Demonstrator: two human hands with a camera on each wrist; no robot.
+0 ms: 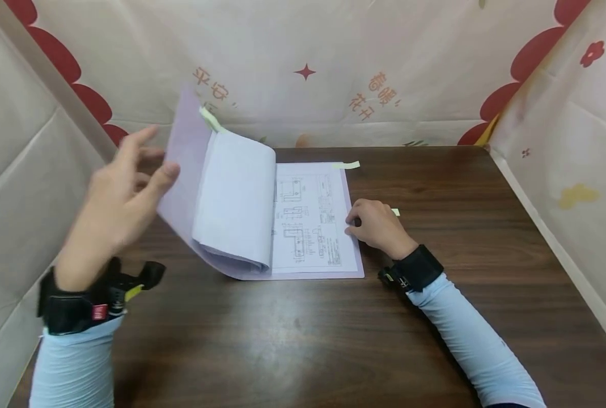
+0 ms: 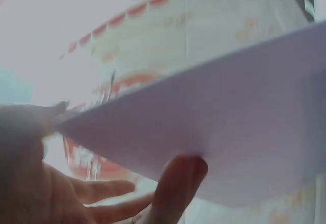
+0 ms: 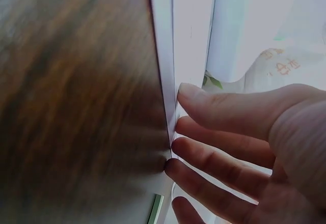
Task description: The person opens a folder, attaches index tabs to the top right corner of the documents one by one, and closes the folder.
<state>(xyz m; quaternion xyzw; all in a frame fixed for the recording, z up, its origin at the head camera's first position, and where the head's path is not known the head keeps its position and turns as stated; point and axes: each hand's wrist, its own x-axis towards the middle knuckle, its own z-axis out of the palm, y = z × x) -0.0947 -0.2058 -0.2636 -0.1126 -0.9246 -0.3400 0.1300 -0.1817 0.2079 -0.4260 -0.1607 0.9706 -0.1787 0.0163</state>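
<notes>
A lilac-covered booklet (image 1: 182,153) of white sheets lies on the table, its left cover tilted up with a thick stack of pages (image 1: 236,198) curling over. To the right, a sheet with technical drawings (image 1: 308,221) lies flat. My left hand (image 1: 124,187), slightly blurred, is at the raised cover's left edge with fingers spread. In the left wrist view its thumb (image 2: 178,183) overlaps the lilac face, and the other fingers lie beyond the corner. My right hand (image 1: 379,226) rests at the booklet's right edge, fingertips right along it in the right wrist view.
Pale yellow-green tabs stick out of the booklet: one tab (image 1: 212,120) on the raised stack, another tab (image 1: 347,165) at the top right. A further tab (image 1: 395,212) shows beside the right hand. A printed cloth (image 1: 305,107) walls off the dark wooden table (image 1: 292,340).
</notes>
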